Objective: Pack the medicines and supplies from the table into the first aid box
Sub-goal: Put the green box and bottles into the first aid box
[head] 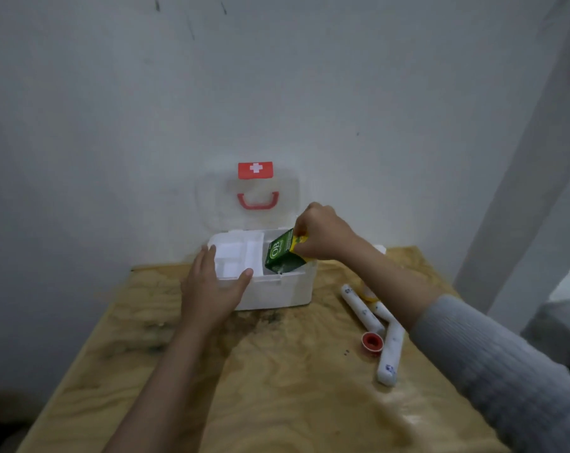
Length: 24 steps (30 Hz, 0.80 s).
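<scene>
Nearest, at lower right of the frame, two white rolled bandages (pixel 388 348) and a small red tape roll (pixel 372 342) lie on the table (pixel 277 387), well apart from the box and closer to the right arm than the left.

Farther in, the left hand (pixel 211 289) rests on the front left rim of the first aid box (pixel 277 294), its grip wide and flat, holding nothing, apparently steadying it.

Just beyond, at frame centre, the right hand (pixel 322 233) pinches the upper end of a green medicine carton (pixel 282 255). The carton's long axis tilts, lower end down in the box's right compartment, directly below the grip. A white divided tray (pixel 236 258) fills the left side; its sections look empty.

Behind, the clear lid (pixel 260 197) stands open against the wall.
</scene>
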Tool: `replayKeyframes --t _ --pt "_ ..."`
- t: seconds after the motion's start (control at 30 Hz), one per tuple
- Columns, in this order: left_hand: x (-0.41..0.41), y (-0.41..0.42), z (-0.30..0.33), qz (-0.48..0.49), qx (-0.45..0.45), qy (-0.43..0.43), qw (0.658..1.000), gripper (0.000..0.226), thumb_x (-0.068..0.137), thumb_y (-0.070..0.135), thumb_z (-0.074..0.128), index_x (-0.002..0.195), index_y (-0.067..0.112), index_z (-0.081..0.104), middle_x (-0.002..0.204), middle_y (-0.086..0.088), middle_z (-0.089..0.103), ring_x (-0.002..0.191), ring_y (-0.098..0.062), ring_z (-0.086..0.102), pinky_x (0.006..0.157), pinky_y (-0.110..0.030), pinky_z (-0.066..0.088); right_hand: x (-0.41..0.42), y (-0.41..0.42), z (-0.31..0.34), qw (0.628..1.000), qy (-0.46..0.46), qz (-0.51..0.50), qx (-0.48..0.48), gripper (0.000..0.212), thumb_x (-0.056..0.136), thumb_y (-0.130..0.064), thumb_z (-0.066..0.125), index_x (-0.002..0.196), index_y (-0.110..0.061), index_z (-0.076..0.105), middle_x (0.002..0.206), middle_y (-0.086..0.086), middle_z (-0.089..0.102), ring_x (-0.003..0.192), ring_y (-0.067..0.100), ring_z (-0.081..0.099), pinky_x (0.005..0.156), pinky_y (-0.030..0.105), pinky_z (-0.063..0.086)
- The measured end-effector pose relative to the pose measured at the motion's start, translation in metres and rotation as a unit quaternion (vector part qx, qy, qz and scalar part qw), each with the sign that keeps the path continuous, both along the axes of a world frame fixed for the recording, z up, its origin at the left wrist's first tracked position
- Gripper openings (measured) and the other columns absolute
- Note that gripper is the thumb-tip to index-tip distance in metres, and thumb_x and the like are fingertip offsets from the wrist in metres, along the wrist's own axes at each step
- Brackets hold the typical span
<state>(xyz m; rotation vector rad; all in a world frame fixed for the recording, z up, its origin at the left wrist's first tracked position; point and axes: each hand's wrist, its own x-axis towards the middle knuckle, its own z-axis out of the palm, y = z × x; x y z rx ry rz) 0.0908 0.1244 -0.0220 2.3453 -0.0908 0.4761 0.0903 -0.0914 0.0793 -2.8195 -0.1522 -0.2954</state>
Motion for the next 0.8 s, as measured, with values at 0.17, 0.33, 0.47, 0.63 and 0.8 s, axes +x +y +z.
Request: replayKeyframes --t 0.17,0.33,0.47,0.63,0.8 --pt "-0.001 0.000 0.001 -0.002 -0.006 -0.001 1.000 0.088 0.077 0.058 0.062 0.146 0.017 0.028 0.157 -0.003 0.025 0.143 -0.023 0.025 0.115 -0.046 0.024 0.027 0.017 -0.019 0.998 0.061 0.030 0.017 0.029 0.062 -0.008 0.065 0.086 0.008 0.067 0.103 0.031 0.063 0.093 0.039 0.061 0.067 0.052 0.054" --pt "-0.002 0.000 0.001 -0.008 -0.021 -0.007 1.000 0.087 0.077 0.056 0.064 0.146 0.016 0.029 0.157 -0.003 0.025 0.142 -0.024 0.026 0.113 -0.044 0.026 0.034 0.028 -0.031 0.993 0.113 0.029 0.022 0.027 0.071 -0.017 0.074 0.093 -0.002 0.071 0.098 0.012 0.069 0.085 0.023 0.061 0.075 0.034 0.051" --pt "-0.003 -0.001 0.000 -0.016 -0.030 -0.015 0.999 0.085 0.077 0.054 0.065 0.145 0.017 0.029 0.156 -0.003 0.025 0.142 -0.024 0.027 0.111 -0.043 0.029 0.040 0.033 -0.046 0.994 0.109 0.007 -0.020 0.025 0.074 -0.017 0.070 0.093 -0.001 0.068 0.098 0.012 0.069 0.092 0.024 0.062 0.073 0.031 0.047" --pt "-0.002 0.000 -0.002 -0.018 -0.038 -0.008 0.999 0.089 0.073 0.062 0.060 0.145 0.020 0.029 0.156 -0.001 0.024 0.141 -0.024 0.028 0.109 -0.047 0.035 0.044 0.034 -0.050 0.993 0.114 0.004 -0.019 0.026 0.079 -0.021 0.068 0.097 -0.002 0.066 0.103 0.013 0.069 0.095 0.025 0.062 0.077 0.032 0.048" --pt "-0.001 0.000 -0.005 -0.012 -0.034 -0.004 0.999 0.085 0.076 0.060 0.063 0.144 0.023 0.027 0.156 0.001 0.024 0.140 -0.025 0.029 0.106 -0.050 0.040 0.045 0.033 -0.052 0.993 0.118 0.026 -0.005 0.029 0.083 -0.021 0.065 0.107 -0.006 0.068 0.113 0.011 0.068 0.104 0.024 0.061 0.086 0.032 0.047"
